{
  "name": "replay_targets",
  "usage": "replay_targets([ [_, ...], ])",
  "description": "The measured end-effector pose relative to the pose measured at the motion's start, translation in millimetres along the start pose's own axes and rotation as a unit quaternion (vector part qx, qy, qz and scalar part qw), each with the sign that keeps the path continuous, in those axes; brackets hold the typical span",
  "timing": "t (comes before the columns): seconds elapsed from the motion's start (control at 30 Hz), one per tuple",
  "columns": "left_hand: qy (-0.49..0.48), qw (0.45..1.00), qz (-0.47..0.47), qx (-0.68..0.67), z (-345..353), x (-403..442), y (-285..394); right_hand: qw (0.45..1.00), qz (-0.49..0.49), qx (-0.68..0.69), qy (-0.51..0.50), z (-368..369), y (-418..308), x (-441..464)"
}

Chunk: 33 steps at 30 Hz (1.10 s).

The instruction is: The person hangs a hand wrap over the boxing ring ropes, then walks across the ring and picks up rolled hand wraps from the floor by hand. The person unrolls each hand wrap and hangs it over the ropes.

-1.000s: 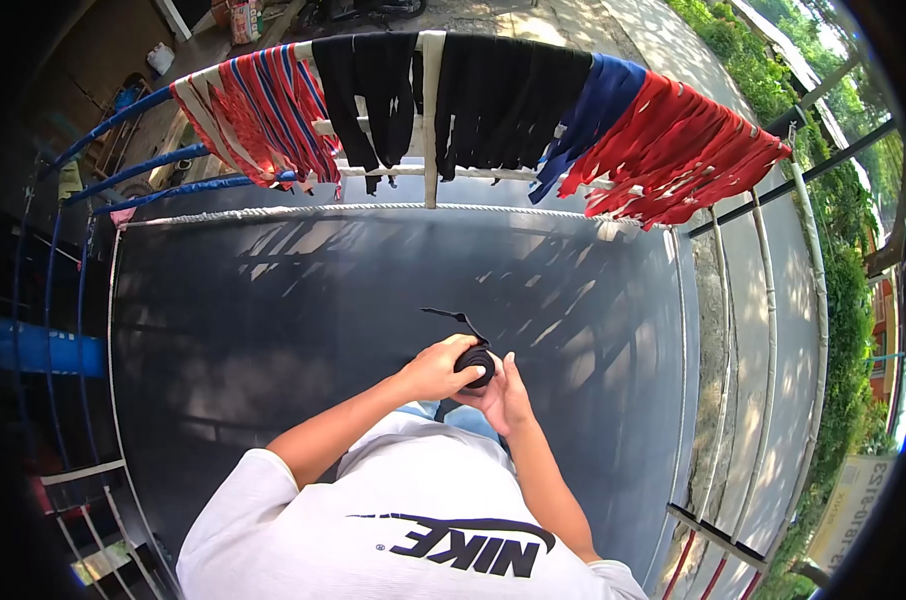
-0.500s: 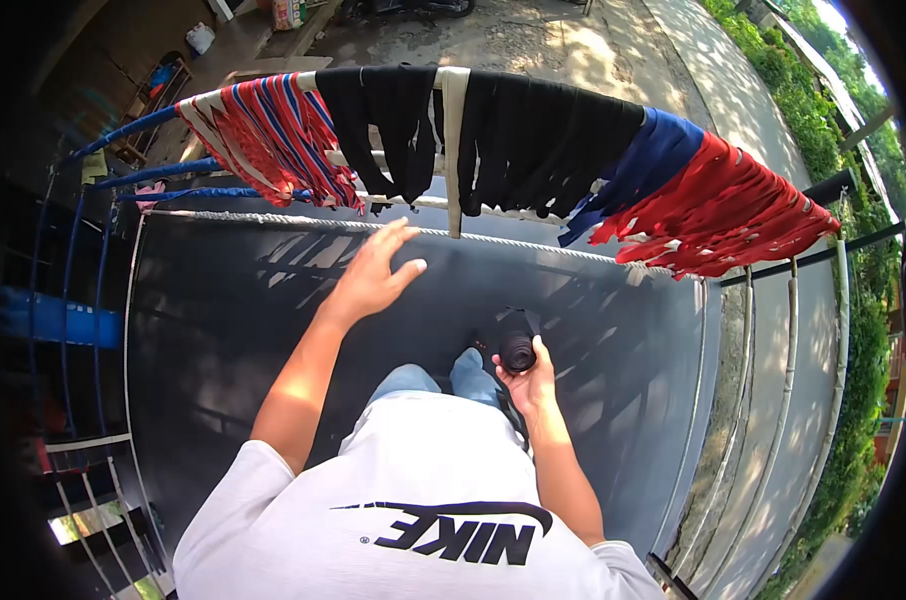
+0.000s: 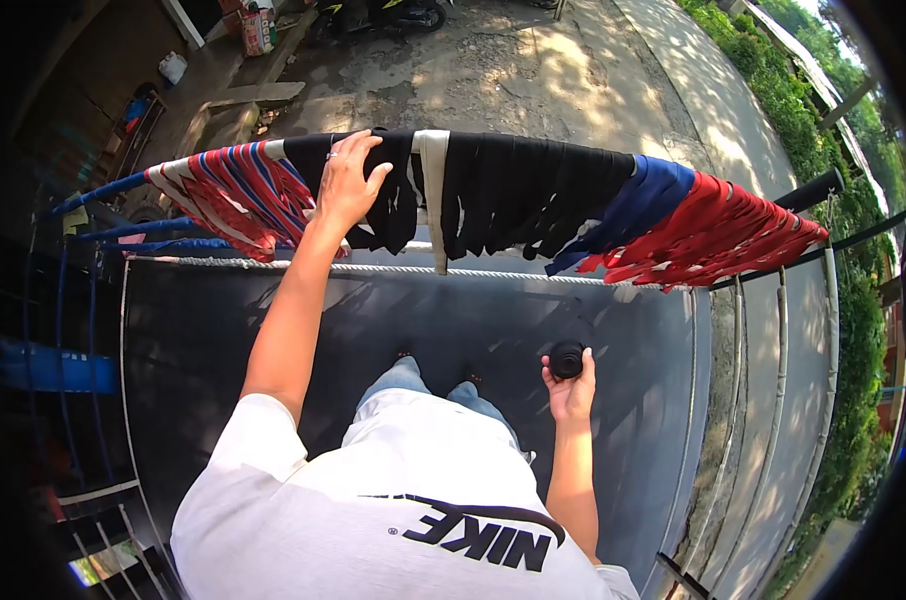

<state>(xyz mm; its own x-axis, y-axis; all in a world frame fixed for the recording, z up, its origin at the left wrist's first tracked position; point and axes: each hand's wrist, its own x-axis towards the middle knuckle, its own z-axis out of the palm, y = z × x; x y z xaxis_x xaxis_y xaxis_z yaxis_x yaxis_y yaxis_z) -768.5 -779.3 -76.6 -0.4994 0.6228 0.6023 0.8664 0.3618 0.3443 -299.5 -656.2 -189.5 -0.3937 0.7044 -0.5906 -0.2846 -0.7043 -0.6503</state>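
My left hand (image 3: 351,185) is raised to the top rope, over the black hand wraps (image 3: 388,200) draped there. Its fingers are stretched out, with the thumb apart, and it appears to touch the cloth without gripping it. Lower right, my right hand (image 3: 571,392) holds a rolled black hand wrap (image 3: 566,360), its coiled end facing up. More black wraps (image 3: 523,195) hang right of a pale strap (image 3: 432,190). Beyond them are blue wraps (image 3: 643,195) and red wraps (image 3: 718,230); striped red, white and blue wraps (image 3: 238,190) hang at left.
I stand on the dark ring canvas (image 3: 373,310), bounded by a white rope (image 3: 533,276) ahead and more ropes at both sides. Outside are a concrete path (image 3: 663,60), a motorcycle (image 3: 393,15), a green hedge (image 3: 743,50) and a blue barrel-like object (image 3: 53,368).
My left hand has moved forward and up to the black wraps on the rope. My right hand has shifted right, still holding the roll. The view has tilted up slightly.
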Motion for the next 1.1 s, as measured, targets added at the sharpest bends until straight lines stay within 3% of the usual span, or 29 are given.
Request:
replay_targets([
  [0.3, -0.234, 0.963, 0.112, -0.071, 28, 68, -52, 0.989, -0.002, -0.074, 0.131, -40, 90, -21],
  [0.4, -0.258, 0.959, 0.1, -0.063, 28, 70, -56, 0.976, 0.006, -0.13, 0.176, -56, 117, -26],
  [0.53, -0.226, 0.964, 0.081, -0.115, 23, 68, -54, 0.942, 0.036, -0.159, 0.295, -75, 147, -32],
  [0.67, -0.174, 0.971, 0.107, -0.125, 27, 64, -53, 0.898, 0.096, -0.256, 0.346, -96, 169, -43],
  [0.87, -0.147, 0.98, 0.082, -0.103, 30, 66, -38, 0.76, 0.149, -0.587, 0.237, -84, 143, -25],
  [0.93, -0.141, 0.983, 0.075, -0.094, 31, 71, -35, 0.663, 0.135, -0.719, 0.157, -168, 172, 15],
  [0.97, -0.14, 0.984, 0.072, -0.082, 31, 75, -32, 0.647, 0.134, -0.739, 0.131, -184, 172, 32],
  [1.1, -0.156, 0.985, 0.057, -0.035, 37, 80, -22, 0.715, 0.251, -0.644, 0.108, -103, 99, 119],
])
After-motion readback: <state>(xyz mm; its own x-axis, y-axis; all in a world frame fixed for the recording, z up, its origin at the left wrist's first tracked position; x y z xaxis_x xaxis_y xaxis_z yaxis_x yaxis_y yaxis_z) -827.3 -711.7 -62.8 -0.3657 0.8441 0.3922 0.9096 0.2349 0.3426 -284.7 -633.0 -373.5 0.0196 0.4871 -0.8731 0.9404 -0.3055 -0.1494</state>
